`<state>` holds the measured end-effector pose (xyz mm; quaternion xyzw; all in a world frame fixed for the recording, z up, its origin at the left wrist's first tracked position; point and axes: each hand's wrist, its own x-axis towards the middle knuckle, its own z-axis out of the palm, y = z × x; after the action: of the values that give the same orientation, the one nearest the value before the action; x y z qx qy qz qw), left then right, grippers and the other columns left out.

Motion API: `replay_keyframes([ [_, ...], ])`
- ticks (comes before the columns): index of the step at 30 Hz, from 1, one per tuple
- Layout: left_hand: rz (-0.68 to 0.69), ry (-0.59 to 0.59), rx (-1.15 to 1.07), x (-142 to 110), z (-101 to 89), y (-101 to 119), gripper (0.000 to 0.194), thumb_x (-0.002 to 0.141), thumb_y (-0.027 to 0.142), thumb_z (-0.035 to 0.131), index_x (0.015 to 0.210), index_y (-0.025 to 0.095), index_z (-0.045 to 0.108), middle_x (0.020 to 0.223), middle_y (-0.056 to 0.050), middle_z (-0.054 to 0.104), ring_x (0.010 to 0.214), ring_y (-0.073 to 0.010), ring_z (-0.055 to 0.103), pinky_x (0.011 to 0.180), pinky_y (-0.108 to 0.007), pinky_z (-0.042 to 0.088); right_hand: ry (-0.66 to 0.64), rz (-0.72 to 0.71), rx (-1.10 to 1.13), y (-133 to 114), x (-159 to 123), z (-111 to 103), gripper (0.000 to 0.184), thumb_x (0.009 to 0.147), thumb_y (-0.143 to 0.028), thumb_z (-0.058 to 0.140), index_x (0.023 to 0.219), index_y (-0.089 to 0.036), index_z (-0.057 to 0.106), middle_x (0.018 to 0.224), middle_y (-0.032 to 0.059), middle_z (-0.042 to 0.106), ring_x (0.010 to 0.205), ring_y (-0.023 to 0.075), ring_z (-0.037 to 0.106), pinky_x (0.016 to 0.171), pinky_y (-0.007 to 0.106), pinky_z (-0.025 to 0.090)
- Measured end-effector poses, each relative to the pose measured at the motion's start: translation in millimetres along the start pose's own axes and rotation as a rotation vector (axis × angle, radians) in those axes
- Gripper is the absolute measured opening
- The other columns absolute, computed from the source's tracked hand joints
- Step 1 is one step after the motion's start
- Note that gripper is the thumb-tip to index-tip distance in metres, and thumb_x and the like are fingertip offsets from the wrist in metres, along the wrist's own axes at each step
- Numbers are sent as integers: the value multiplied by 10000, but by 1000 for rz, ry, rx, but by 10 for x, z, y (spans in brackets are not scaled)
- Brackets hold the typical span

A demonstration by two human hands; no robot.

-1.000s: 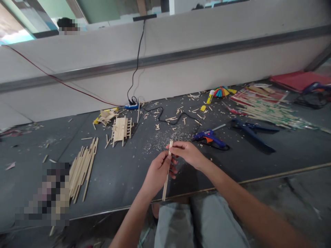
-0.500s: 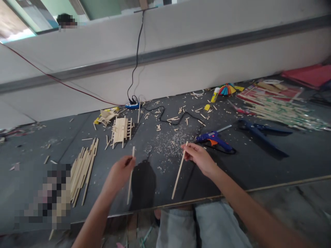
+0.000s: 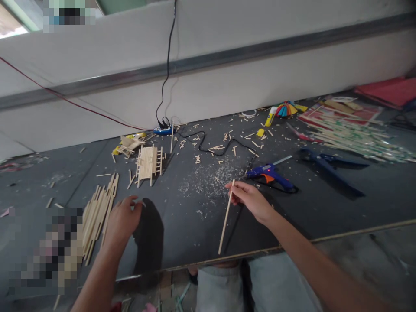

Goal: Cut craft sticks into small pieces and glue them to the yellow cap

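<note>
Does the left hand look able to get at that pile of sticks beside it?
Probably yes. The left hand hovers right beside the pile of sticks on the dark table, and nothing lies between them; whether it already touches them is unclear.

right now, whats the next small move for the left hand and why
Probably lower the left hand onto the pile of sticks and pinch one. It hovers at the pile's right edge with nothing visibly in its grip, while the right hand holds a single stick upright, and the glue gun lies just beyond it.
</note>
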<state>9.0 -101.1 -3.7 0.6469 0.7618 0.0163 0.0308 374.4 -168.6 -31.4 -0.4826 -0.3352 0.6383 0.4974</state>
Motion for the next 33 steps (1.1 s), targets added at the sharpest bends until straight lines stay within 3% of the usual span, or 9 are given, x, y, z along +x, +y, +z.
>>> replay_keyframes([
  [5, -5, 42, 95, 4, 19, -26, 416, 853, 345, 409, 1170, 115, 552, 1228, -201, 532, 1198, -329, 450, 989, -462, 324, 9, -9, -19, -8, -38, -28, 334, 724, -453, 639, 913, -178, 662, 725, 6, 598, 609, 113, 535, 567, 260, 423],
  [12, -76, -63, 71, 19, 18, -295, 401, 833, 254, 412, 1160, 68, 552, 1094, -187, 634, 1004, -322, 594, 796, -364, 446, 23, -23, -34, -66, -102, 3, 323, 720, -441, 643, 891, -167, 662, 693, 4, 582, 606, 115, 528, 559, 260, 422],
  [16, -109, -98, 31, -48, -16, -335, 399, 817, 261, 432, 1140, 71, 568, 1048, -161, 665, 954, -284, 621, 752, -327, 450, 15, -31, -30, -70, -122, 30, 309, 724, -436, 644, 884, -172, 659, 684, -3, 578, 599, 112, 525, 557, 258, 415],
  [22, -107, -125, 2, -175, -38, -312, 407, 794, 285, 431, 1125, 100, 581, 933, -148, 699, 871, -297, 641, 678, -334, 445, -21, -38, -9, -61, -204, 133, 290, 745, -420, 637, 890, -169, 654, 676, -12, 570, 594, 103, 524, 557, 250, 419],
  [27, -46, -127, -54, -351, -52, -62, 374, 784, 310, 431, 1049, 121, 614, 947, -157, 687, 918, -318, 628, 707, -343, 445, -104, -17, 29, 7, -321, 337, 287, 745, -422, 644, 882, -170, 643, 687, -10, 589, 587, 105, 549, 564, 258, 444],
  [30, 21, -170, -169, -545, -32, 248, 349, 790, 301, 418, 1046, 149, 601, 898, -93, 690, 831, -235, 658, 670, -272, 466, -155, 8, 58, 96, -382, 472, 304, 727, -439, 658, 859, -167, 629, 659, -7, 599, 570, 114, 563, 557, 270, 460],
  [31, 58, -209, -242, -627, -20, 373, 352, 799, 308, 407, 1068, 163, 582, 856, -55, 686, 748, -188, 664, 634, -238, 473, -168, 16, 66, 126, -399, 513, 313, 718, -446, 664, 849, -165, 626, 649, -5, 601, 568, 118, 569, 557, 274, 467],
  [33, 127, -338, -590, -807, 2, 627, 372, 799, 295, 406, 1104, 136, 545, 790, -39, 657, 654, -165, 652, 586, -235, 481, -179, 32, 81, 177, -423, 579, 331, 698, -460, 677, 834, -163, 620, 647, -2, 609, 570, 123, 583, 561, 280, 481],
])
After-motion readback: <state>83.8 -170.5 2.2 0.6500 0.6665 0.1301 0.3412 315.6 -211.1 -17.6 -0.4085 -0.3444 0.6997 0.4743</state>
